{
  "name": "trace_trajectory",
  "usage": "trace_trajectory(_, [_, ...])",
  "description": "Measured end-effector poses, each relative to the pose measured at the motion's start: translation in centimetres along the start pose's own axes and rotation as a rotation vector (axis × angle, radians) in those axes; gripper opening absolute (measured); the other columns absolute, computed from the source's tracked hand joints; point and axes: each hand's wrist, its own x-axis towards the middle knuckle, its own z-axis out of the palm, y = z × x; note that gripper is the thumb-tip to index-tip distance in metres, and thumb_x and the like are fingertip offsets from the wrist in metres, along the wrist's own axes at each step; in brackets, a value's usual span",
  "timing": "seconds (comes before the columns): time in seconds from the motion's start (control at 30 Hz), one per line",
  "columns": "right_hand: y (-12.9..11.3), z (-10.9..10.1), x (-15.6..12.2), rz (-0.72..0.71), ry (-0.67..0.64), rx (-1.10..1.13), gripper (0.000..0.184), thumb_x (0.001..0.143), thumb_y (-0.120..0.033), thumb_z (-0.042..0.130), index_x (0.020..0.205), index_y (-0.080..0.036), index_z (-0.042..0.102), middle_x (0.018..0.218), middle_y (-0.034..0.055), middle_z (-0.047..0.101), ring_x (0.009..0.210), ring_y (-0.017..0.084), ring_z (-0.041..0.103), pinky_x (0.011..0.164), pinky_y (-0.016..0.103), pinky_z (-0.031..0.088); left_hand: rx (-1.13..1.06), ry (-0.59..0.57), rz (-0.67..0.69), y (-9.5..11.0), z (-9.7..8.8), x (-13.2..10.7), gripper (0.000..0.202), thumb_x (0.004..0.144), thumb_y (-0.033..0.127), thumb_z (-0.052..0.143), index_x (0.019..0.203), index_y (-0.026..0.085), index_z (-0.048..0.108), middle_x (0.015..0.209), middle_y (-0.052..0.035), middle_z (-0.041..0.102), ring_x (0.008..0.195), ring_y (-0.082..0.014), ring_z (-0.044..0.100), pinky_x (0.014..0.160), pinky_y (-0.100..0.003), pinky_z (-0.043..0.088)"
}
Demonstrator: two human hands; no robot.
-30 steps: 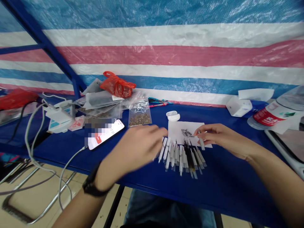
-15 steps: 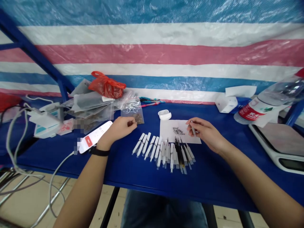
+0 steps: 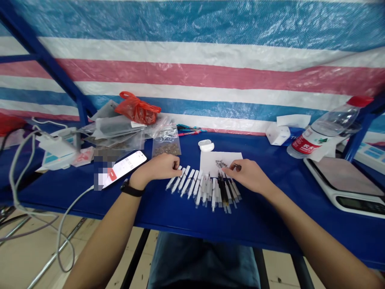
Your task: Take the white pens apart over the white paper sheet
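Observation:
My left hand (image 3: 164,166) is closed, its fingertips at the upper end of the leftmost of several slim white pen-like tubes (image 3: 187,182); whether they grip anything is hidden. In my closed right hand (image 3: 248,172) is a slim metal tool, apparently tweezers (image 3: 237,166), largely covered by the fingers. That hand hovers at the lower right of a white sheet of paper (image 3: 207,160), where small dark pieces (image 3: 221,163) lie in a heap. Dark and clear-ended sticks (image 3: 224,190) lie at the right of the row, just below the right fingertips.
Behind the paper sits a small white open case (image 3: 206,145). Plastic bags (image 3: 167,140), a red bag (image 3: 138,108) and a lit phone (image 3: 128,166) with a cable are at left. A bottle (image 3: 319,132), a tissue pack (image 3: 279,132) and a scale (image 3: 339,176) stand at right.
My left hand has moved right and down to the end of the tube row. My right hand has moved left toward the dark pieces, the metal tool still in it. The view has shifted slightly.

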Motion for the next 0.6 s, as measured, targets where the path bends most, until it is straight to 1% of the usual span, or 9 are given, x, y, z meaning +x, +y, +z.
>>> trace_trajectory(0.1, [-0.8,0.1,-0.4,-0.003,-0.022,-0.005,0.034,0.080,-0.050,0.063,0.062,-0.021,0.066,0.062,0.0047,0.064,0.060,0.020,0.059,0.056,0.029,0.036,-0.001,-0.003,-0.009,0.4,-0.1,0.1,0.015,0.069,0.033,0.057,0.060,0.022,0.051,0.054,0.0015,0.057,0.052,-0.0155,0.052,0.053,-0.027,0.033])
trace_trajectory(0.17, [-1.2,0.2,-0.5,0.001,-0.033,-0.005,0.031,0.079,-0.046,0.064,0.061,-0.021,0.065,0.059,0.0036,0.063,0.058,0.020,0.058,0.055,0.029,0.035,-0.009,0.004,-0.010,0.5,-0.3,0.0,0.017,0.069,0.033,0.056,0.058,0.022,0.049,0.055,0.0013,0.056,0.053,-0.0154,0.051,0.053,-0.027,0.032])
trace_trajectory(0.27, [-1.4,0.5,-0.6,0.012,-0.035,0.003,0.022,0.075,-0.038,0.064,0.061,-0.022,0.066,0.058,0.0022,0.062,0.058,0.019,0.058,0.056,0.029,0.035,-0.049,0.006,-0.003,0.4,-0.7,-0.1,0.018,0.068,0.033,0.055,0.057,0.022,0.047,0.055,0.0021,0.054,0.053,-0.0147,0.050,0.055,-0.027,0.034])
trace_trajectory(0.37, [-1.3,0.8,-0.5,0.020,-0.020,0.054,0.015,0.070,-0.033,0.065,0.060,-0.022,0.064,0.059,0.0014,0.061,0.060,0.019,0.056,0.056,0.028,0.034,-0.120,0.035,-0.010,0.1,-1.2,-0.1,0.014,0.068,0.033,0.054,0.061,0.022,0.048,0.053,0.0037,0.052,0.052,-0.0142,0.051,0.056,-0.026,0.036])
trace_trajectory(0.43, [-1.1,0.8,-0.4,0.035,-0.016,0.141,0.015,0.068,-0.033,0.064,0.059,-0.021,0.064,0.059,0.0007,0.059,0.059,0.018,0.053,0.056,0.029,0.032,-0.173,0.045,0.004,0.2,-1.7,0.2,0.013,0.069,0.033,0.053,0.066,0.022,0.048,0.052,0.0048,0.053,0.049,-0.0140,0.052,0.055,-0.026,0.037])
trace_trajectory(0.47, [-0.9,0.8,-0.3,0.034,-0.008,0.212,0.016,0.068,-0.033,0.063,0.059,-0.021,0.063,0.059,0.0003,0.059,0.059,0.017,0.052,0.056,0.029,0.032,-0.184,0.048,0.032,0.5,-1.9,0.5,0.012,0.070,0.032,0.053,0.067,0.022,0.048,0.052,0.0050,0.054,0.049,-0.0140,0.053,0.054,-0.025,0.037])
trace_trajectory(0.53, [-0.5,0.6,-0.2,0.017,0.029,0.409,0.017,0.068,-0.036,0.061,0.059,-0.020,0.061,0.058,-0.0010,0.055,0.057,0.015,0.048,0.056,0.028,0.032,-0.158,0.067,0.138,1.4,-2.2,1.0,0.011,0.073,0.031,0.053,0.070,0.021,0.049,0.053,0.0047,0.057,0.049,-0.0135,0.055,0.055,-0.025,0.037])
trace_trajectory(0.6, [-0.1,0.4,0.0,-0.007,0.077,0.644,0.019,0.069,-0.037,0.061,0.061,-0.021,0.059,0.053,-0.0038,0.048,0.051,0.011,0.039,0.052,0.027,0.029,-0.058,0.148,0.274,2.8,-2.0,1.6,0.010,0.075,0.029,0.053,0.071,0.021,0.050,0.057,0.0038,0.059,0.051,-0.0126,0.054,0.055,-0.024,0.036])
